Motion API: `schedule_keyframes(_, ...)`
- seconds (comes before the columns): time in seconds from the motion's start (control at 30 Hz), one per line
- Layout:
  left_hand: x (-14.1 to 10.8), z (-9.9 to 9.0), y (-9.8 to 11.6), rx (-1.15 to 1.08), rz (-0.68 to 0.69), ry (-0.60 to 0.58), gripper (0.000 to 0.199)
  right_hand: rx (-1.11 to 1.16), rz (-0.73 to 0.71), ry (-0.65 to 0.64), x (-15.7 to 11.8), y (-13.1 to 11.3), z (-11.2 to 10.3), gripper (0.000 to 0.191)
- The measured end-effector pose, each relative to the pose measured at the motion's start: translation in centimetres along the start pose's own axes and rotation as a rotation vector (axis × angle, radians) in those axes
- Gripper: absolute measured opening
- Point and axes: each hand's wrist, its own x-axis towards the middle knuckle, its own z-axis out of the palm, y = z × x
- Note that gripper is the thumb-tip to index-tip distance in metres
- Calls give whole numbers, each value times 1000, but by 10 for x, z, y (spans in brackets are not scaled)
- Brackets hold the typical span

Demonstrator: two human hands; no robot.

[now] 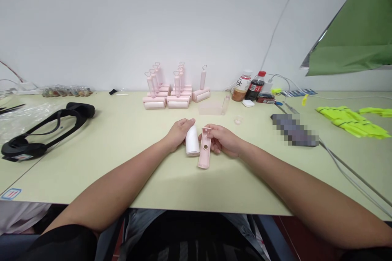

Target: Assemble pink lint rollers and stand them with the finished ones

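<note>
My left hand (179, 133) is closed around the upper end of a white lint roller refill (192, 142), held tilted above the table. In my right hand (225, 140) is a pink lint roller holder (204, 157), a long curved shell with a round hole in its middle, its hollow side facing me. The roll and the shell are side by side, nearly touching. Behind them lie a translucent pink cover (210, 108), a clear pink handle (226, 105) standing beside it, and a small clear pink piece (238, 120).
Several assembled pink lint rollers (168, 101) stand by the wall. To the right are a juice bottle (241, 86), a cola bottle (255, 86), a white case (248, 103) and a blurred phone-like object (294, 131). A black headset (45, 130) lies left; neon yellow fabric (353, 121) lies far right.
</note>
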Motion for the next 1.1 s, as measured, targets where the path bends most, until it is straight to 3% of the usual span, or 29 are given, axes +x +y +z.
schedule_keyframes(0.2,0,0,1,-3,7,11,40,99,-40,-59,-1,-4,-3,34)
schedule_keyframes(0.43,-3,2,4,2,19,2,40,123,-37,-82,2,-2,-10,14)
schedule_keyframes(0.87,-8,3,7,29,54,-121,43,218,38,-70,4,4,-7,14)
schedule_keyframes(1.03,-14,0,9,120,180,-230,62,274,-56,-38,3,3,-6,14)
schedule_keyframes(1.1,-16,-3,11,222,273,-269,58,270,-86,-42,3,3,-7,13)
